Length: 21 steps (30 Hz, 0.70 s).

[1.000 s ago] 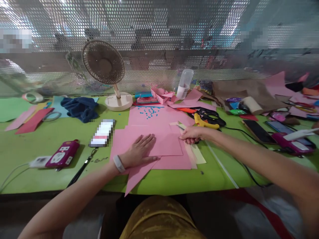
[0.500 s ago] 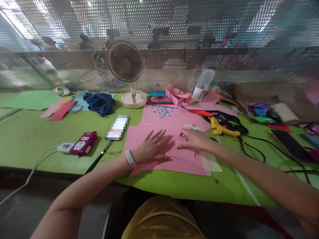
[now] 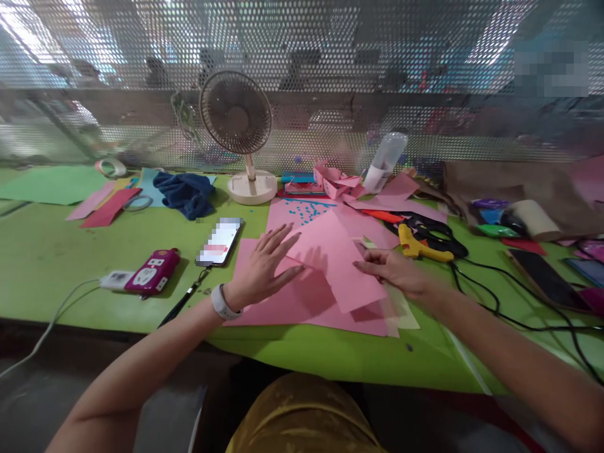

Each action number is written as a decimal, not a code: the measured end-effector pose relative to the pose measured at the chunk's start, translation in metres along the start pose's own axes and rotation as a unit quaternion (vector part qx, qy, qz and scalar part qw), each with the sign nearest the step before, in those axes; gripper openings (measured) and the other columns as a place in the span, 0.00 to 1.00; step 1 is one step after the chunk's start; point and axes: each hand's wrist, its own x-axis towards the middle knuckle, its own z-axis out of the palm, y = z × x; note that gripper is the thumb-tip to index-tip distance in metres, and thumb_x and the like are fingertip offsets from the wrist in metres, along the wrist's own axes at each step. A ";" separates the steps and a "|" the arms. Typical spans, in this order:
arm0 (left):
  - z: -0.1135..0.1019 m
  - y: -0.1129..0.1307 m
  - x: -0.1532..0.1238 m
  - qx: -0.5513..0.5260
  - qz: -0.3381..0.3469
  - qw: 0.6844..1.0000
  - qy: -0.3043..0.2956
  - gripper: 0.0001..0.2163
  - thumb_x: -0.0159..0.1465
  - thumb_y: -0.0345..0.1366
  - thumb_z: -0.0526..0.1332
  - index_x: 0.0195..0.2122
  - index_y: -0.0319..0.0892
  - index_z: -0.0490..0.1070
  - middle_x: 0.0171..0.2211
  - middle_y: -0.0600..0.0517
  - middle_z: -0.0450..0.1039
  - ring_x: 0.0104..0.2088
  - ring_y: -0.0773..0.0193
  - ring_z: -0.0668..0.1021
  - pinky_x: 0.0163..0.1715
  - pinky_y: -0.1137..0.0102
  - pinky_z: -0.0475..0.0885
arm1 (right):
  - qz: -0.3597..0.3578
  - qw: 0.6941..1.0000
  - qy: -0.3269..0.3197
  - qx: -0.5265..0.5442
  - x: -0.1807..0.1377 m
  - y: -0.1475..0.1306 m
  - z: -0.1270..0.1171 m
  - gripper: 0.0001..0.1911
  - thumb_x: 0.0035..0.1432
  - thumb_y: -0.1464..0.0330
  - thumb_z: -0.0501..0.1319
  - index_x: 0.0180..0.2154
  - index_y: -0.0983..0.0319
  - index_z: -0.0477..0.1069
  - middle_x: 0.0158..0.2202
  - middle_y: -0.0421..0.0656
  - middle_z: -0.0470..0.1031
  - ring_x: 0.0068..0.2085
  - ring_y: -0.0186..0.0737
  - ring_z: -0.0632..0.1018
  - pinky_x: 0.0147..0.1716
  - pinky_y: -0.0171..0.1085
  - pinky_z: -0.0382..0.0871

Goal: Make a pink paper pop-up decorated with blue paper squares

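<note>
Between finger and thumb, my right hand point(image 3: 389, 270) pinches the right edge of a folded sheet of pink paper point(image 3: 352, 264), which is raised and tilted off the pile. Spread fingers mark my left hand point(image 3: 267, 264), which hovers at the sheet's left side; whether its fingertips touch the paper I cannot tell. It wears a pale band on the wrist. Under both hands lie more pink sheets point(image 3: 283, 311), with a pale yellow sheet point(image 3: 406, 311) showing at their right. Small blue paper dots point(image 3: 306, 211) are scattered on another pink sheet behind.
A yellow glue gun point(image 3: 422, 244) and black-handled scissors point(image 3: 438, 229) lie to the right with black cables. A phone point(image 3: 221, 242), a purple power bank point(image 3: 153, 272) and a blue cloth point(image 3: 184, 194) are on the left. A fan point(image 3: 252, 187) stands behind, before a perforated metal screen point(image 3: 321, 126).
My right hand has taken hold of the pink sheet and lifted it off the pile. My left hand has come up from lying flat and moved left.
</note>
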 end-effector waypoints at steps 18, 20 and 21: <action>0.021 0.030 0.004 -0.503 -0.359 0.778 -0.109 0.37 0.56 0.45 0.68 0.63 0.41 0.54 0.34 0.51 0.73 0.31 0.65 0.76 0.28 0.72 0.68 | -0.017 0.980 -0.137 0.145 -0.044 0.016 0.091 0.26 0.44 0.50 0.70 0.36 0.64 0.71 0.23 0.37 0.73 0.22 0.31 0.73 0.26 0.35 0.70; 0.022 0.024 0.005 -0.513 -0.349 0.776 -0.114 0.37 0.55 0.45 0.68 0.62 0.41 0.55 0.31 0.53 0.72 0.30 0.65 0.75 0.27 0.72 0.67 | -0.025 0.979 -0.175 0.101 -0.046 0.014 0.090 0.25 0.46 0.50 0.69 0.33 0.65 0.72 0.24 0.38 0.73 0.24 0.31 0.74 0.28 0.34 0.70; 0.020 0.019 0.006 -0.511 -0.343 0.779 -0.119 0.37 0.55 0.45 0.68 0.62 0.41 0.55 0.32 0.52 0.72 0.30 0.65 0.75 0.27 0.72 0.68 | -0.030 0.979 -0.187 0.079 -0.048 0.013 0.087 0.24 0.47 0.50 0.68 0.32 0.65 0.71 0.24 0.39 0.73 0.25 0.31 0.74 0.28 0.34 0.70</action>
